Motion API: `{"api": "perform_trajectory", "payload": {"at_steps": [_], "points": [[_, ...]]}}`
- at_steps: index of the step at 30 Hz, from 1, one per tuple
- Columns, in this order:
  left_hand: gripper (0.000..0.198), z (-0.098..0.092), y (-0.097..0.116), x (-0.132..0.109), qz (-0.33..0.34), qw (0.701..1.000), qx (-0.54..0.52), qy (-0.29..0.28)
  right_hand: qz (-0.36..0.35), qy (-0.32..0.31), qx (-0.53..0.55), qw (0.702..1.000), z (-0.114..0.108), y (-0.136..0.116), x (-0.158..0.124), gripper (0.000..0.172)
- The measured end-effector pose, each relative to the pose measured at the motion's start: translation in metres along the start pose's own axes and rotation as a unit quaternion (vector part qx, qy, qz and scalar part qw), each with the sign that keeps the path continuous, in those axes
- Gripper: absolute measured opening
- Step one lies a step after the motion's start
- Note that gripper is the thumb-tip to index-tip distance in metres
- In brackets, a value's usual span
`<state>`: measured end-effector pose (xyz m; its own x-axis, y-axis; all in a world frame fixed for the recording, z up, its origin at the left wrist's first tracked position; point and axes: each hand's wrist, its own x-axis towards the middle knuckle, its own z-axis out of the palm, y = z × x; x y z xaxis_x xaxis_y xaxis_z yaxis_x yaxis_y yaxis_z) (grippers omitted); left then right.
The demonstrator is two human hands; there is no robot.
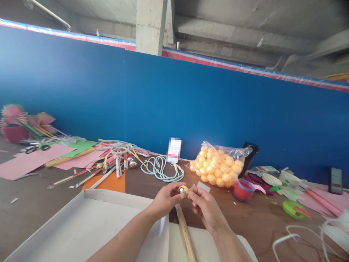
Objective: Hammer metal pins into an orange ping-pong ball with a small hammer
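Observation:
Between the thumb and fingers of my left hand is a small orange ball, partly covered by shiny silver foil. My right hand is closed in a pinch at the ball's right side; whatever its fingertips hold is too small to make out. Below both hands lies a bundle of thin wooden sticks, resting partly on a pale sheet. A clear bag of orange balls stands behind my right hand. Foil-covered balls lie farther back on the left.
A shallow white box fills the near left. Behind it are straws, coloured paper, scissors and a looped pale-blue cord. Rolls of tape, a green-yellow disc and white cable lie right. A blue partition backs the table.

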<state>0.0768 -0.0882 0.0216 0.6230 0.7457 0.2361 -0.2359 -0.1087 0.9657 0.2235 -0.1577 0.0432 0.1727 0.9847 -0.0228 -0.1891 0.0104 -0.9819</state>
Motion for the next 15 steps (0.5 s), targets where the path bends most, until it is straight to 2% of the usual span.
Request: {"api": "perform_trajectory", "payload": {"at_steps": [9,15], "points": [[0.042,0.0012,0.0009,-0.0009,0.005,1.000,0.019,0.010,-0.005,0.012,-0.051,0.999,-0.0009,0.0043,0.0030,0.024],[0.043,0.0009,0.0008,-0.0017,0.001,0.999,0.043,0.020,-0.021,-0.002,-0.011,1.000,0.0012,0.0077,0.0026,0.021]]}}
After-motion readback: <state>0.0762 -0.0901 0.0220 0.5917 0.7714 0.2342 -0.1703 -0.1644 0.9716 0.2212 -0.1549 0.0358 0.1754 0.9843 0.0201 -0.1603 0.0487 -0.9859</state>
